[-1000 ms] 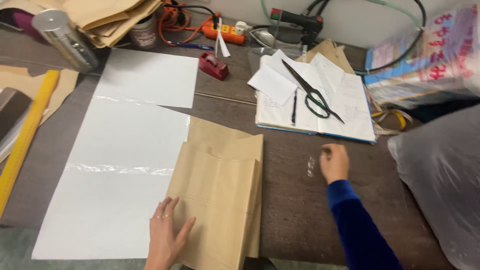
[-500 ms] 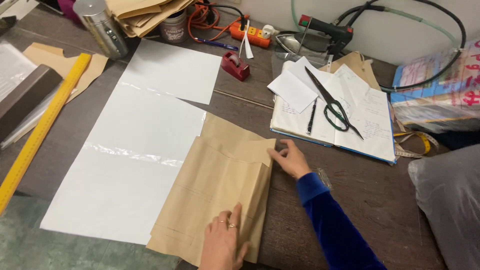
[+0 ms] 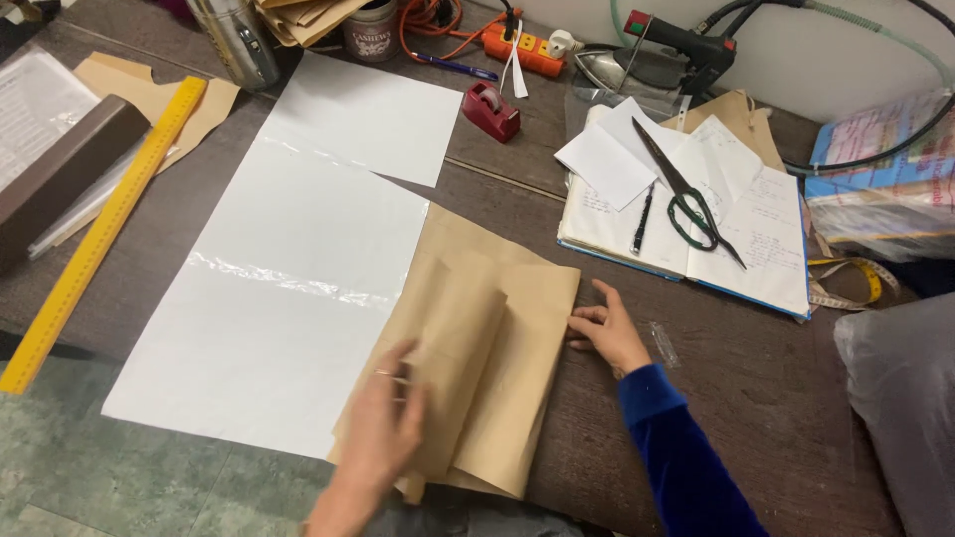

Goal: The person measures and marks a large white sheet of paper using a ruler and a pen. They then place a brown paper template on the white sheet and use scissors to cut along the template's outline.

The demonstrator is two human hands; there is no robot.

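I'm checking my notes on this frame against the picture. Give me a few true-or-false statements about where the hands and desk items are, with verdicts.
1. The left hand lies on the folded brown paper. True.
2. The right hand holds the scissors. False: they lie on the open notebook; the hand touches the brown paper's edge.
3. The yellow ruler lies right of the notebook. False: it lies at the far left.
4. A red tape dispenser sits beyond the white sheets. True.
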